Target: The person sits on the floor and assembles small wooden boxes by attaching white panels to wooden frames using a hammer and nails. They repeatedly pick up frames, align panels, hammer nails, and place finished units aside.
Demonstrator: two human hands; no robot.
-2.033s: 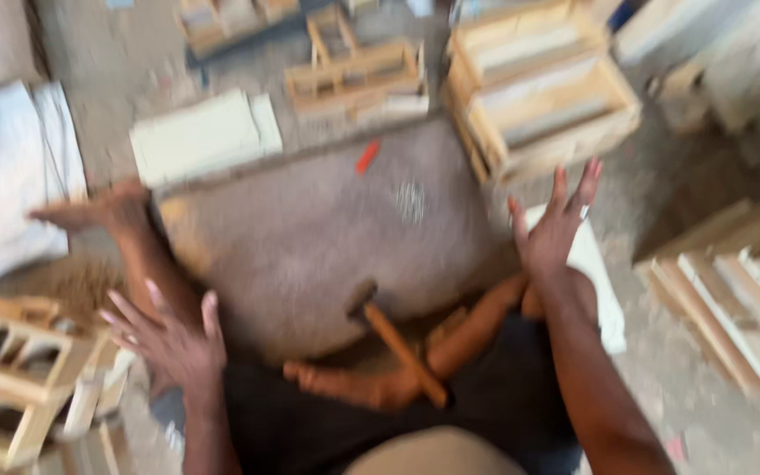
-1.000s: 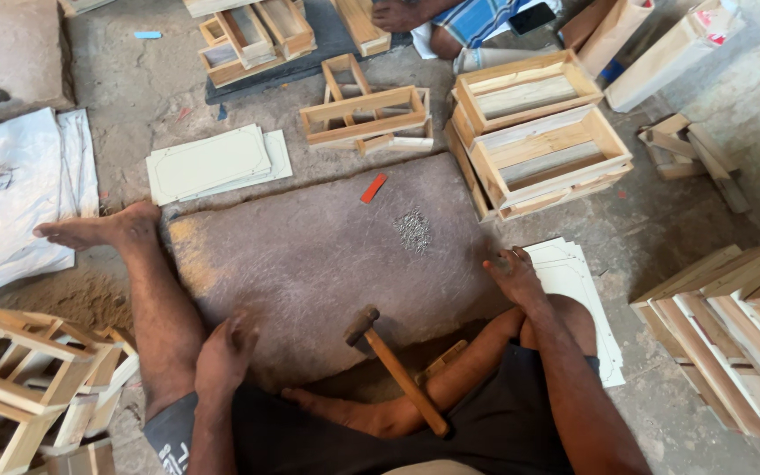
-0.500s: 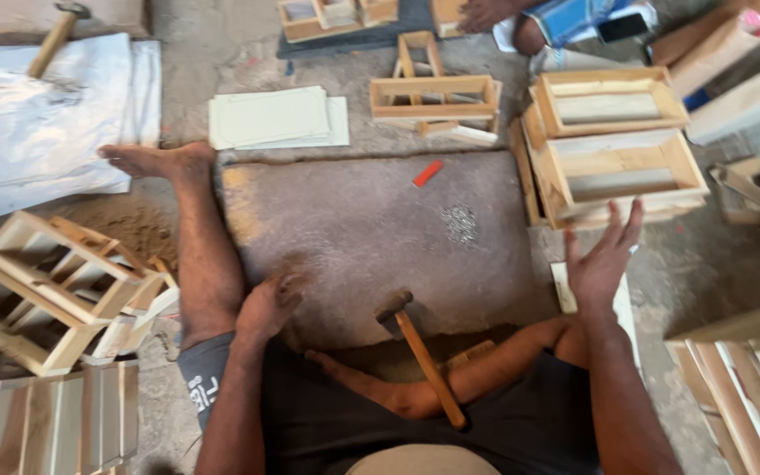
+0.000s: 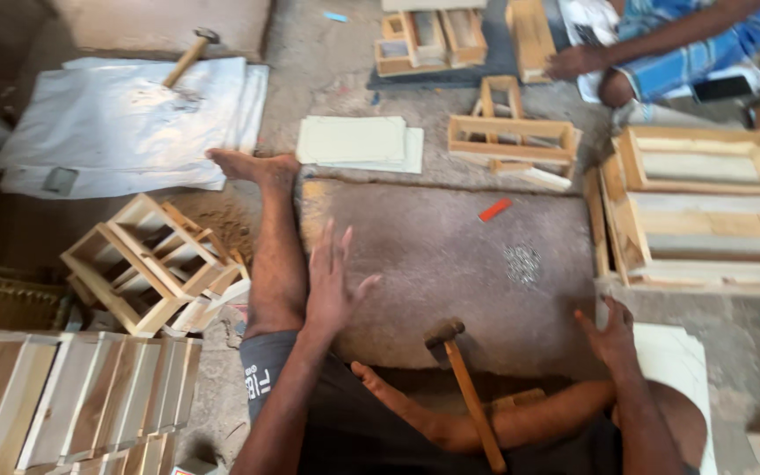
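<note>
Hammer [image 4: 466, 387] lies across my lap, its dark metal head resting on the near edge of the slab [image 4: 450, 264], its pale wooden handle running back toward me over my folded leg. It sits between my hands, within easy reach of either. My left hand [image 4: 332, 286] hovers flat over the slab's near left part, fingers spread wide, holding nothing. My right hand [image 4: 610, 332] is planted on the slab's near right corner, fingers splayed, also empty; it looks to be bracing me.

The slab is a grey, rough, flat block that serves as my work surface, placed between my legs, left leg stretched along its side. A small heap of nails [image 4: 522, 262] glints on it, and a red marker [image 4: 494, 209] lies beyond.

Around me sit raw wooden frames: an open slatted crate [image 4: 147, 264] on my left, shallow boxes [image 4: 705, 211] on my right, stacked slatted panels [image 4: 63, 396] near my left knee. Pale flat boards [image 4: 358, 142] lie beyond the slab. Another person [image 4: 661, 44] sits opposite.
</note>
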